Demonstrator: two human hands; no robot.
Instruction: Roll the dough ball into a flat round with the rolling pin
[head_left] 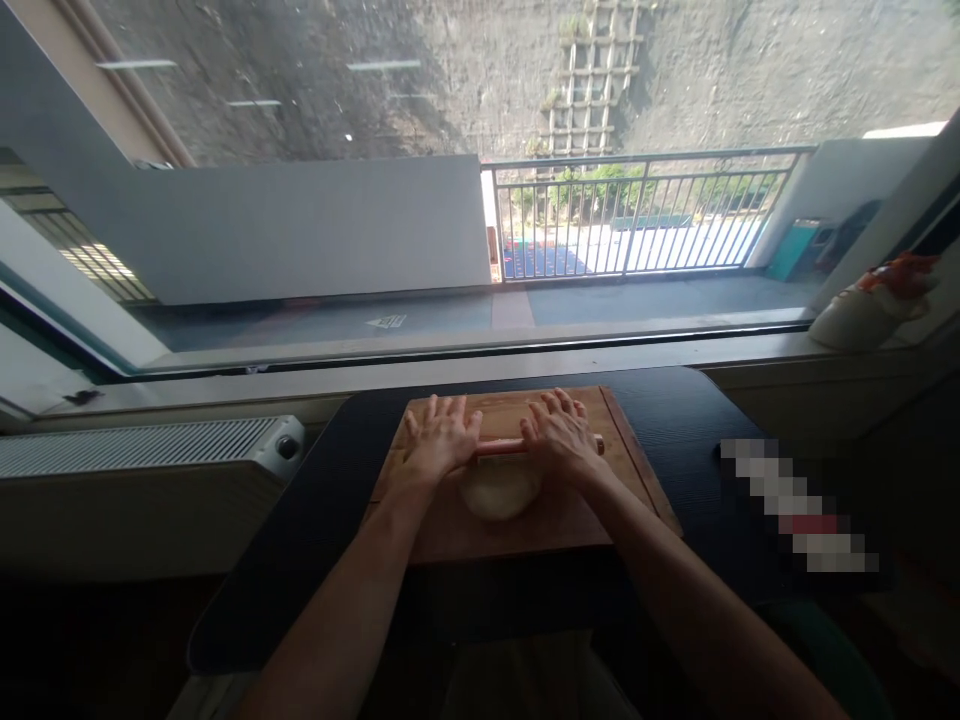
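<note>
A wooden rolling pin lies crosswise on a wooden board, at the far edge of a pale, flattened round of dough. My left hand rests flat over the pin's left end, its fingers stretched away from me. Over the right part of the pin lies my right hand, palm down with the fingers spread. The pin's right tip shows just past that hand. Both palms hide the parts of the pin beneath them.
The board sits on a dark table. A blurred-out object lies on the table's right side. Beyond are a window sill with a white vase at right, and a radiator at left.
</note>
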